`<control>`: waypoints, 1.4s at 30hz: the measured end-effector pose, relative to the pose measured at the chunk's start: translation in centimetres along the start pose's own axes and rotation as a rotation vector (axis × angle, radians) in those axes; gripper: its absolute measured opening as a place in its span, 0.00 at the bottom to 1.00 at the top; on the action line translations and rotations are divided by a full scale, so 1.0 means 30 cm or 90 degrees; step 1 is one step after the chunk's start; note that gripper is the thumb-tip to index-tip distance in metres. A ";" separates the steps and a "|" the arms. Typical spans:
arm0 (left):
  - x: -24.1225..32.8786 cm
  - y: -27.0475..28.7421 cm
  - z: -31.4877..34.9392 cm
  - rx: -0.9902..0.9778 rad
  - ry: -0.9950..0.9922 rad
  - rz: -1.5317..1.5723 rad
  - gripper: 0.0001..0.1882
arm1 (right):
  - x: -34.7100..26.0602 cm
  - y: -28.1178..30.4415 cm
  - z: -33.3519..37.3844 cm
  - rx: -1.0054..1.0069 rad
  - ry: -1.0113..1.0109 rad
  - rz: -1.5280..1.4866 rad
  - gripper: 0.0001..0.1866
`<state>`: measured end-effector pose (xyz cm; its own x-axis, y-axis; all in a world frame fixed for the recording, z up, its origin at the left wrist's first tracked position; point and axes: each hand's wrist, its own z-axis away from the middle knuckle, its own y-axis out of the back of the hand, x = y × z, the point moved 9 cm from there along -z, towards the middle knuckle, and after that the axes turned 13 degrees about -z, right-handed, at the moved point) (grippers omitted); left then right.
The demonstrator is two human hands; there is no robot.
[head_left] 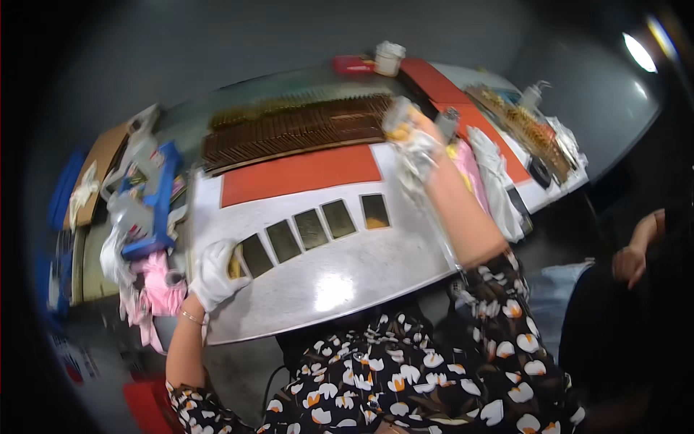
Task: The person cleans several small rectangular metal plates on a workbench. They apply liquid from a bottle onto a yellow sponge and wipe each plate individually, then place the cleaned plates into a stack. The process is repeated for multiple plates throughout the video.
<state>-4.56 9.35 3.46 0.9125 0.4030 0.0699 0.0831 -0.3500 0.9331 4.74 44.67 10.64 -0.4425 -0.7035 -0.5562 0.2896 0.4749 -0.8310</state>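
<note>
Several small dark rectangular plates [311, 228] lie in a slanting row on the pale metal tabletop [289, 304]. A separate plate [374, 210], at the row's right end, has a tan lower part. My left hand [217, 275], in a white glove, is at the row's left end, against the leftmost plate [256, 255]. Its fingers are bunched, with yellow showing at the tips; what they hold is hidden. Smeared by motion, my white-gloved right hand [416, 141] reaches to the right end of a long row of upright brown plates [296, 136]. Its grip is too blurred to read.
An orange mat [303, 176] lies before the brown row. A blue frame [155, 206], plastic bags and pink cloth [160, 286] crowd the left. At right are white cloths [499, 181] and a second plate row [517, 119]. Another person's hand [630, 265] appears at far right.
</note>
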 end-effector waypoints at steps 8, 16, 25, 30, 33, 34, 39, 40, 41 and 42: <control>0.005 -0.086 0.030 0.082 0.015 -0.065 0.44 | 0.353 -0.248 0.106 -0.263 -0.092 0.428 0.12; 0.198 0.044 0.022 0.129 -0.085 0.014 0.44 | 0.328 0.036 0.325 -0.181 -0.185 0.524 0.13; -0.016 -0.023 0.053 -0.048 0.071 -0.072 0.40 | 0.274 0.128 0.364 -0.101 -0.182 0.449 0.10; -0.082 -0.008 0.151 -0.067 0.110 -0.071 0.40 | 0.366 0.003 0.364 -0.179 -0.262 0.218 0.11; -0.103 -0.015 0.127 -0.038 0.062 -0.020 0.37 | 0.498 -0.118 0.265 -0.172 -0.278 0.210 0.12; -0.113 -0.006 0.129 -0.063 0.069 -0.003 0.37 | 0.557 -0.184 0.245 -0.175 -0.289 0.205 0.12; -0.178 0.192 0.265 0.248 0.232 -0.001 0.33 | 0.866 -0.548 0.148 -0.364 -0.401 0.042 0.11; -0.211 0.274 0.310 0.340 0.303 0.009 0.32 | 0.934 -0.584 0.108 -0.385 -0.433 -0.019 0.11; -0.288 0.312 0.364 0.424 0.397 0.009 0.33 | 0.989 -0.629 0.077 -0.417 -0.451 -0.045 0.12; -0.358 0.348 0.433 0.509 0.493 0.009 0.34 | 1.057 -0.685 0.055 -0.456 -0.476 -0.073 0.13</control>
<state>-8.30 -9.61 7.86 0.4426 0.7160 0.5399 0.5628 -0.6905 0.4544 -13.85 11.74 10.07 0.2743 -0.7966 -0.5387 -0.4001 0.4149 -0.8172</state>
